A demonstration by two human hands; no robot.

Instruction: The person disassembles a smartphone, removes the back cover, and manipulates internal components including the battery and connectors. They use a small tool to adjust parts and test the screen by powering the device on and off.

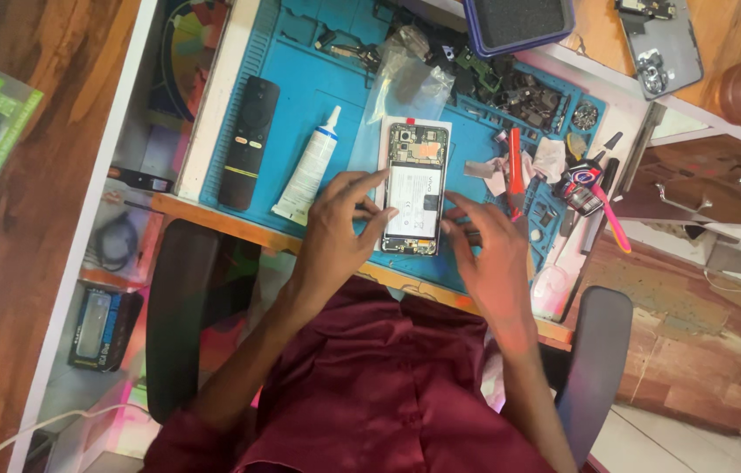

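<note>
My left hand (335, 229) and right hand (486, 254), fingers spread, pinch the opened phone (412, 188); careless pressure risks puncturing its battery.

Count, placed from the blue work mat (335, 88) on my surface:

- Opened phone, back cover off (413, 188): 1, at the mat's centre.
- My hands: 2, left hand (340, 226) and right hand (490, 254), either side of that phone.
- White tube with nozzle (310, 168): 1, left of the phone.
- Black remote control (250, 142): 1, at the mat's left edge.
- Clear plastic bag (405, 81): 1, above the phone.
- Dark blue tray (518, 24): 1, past the mat's top edge.
- Second phone body, grey (661, 44): 1, well right of the mat.
- Loose small parts, upper right of mat: too many to count.
</note>
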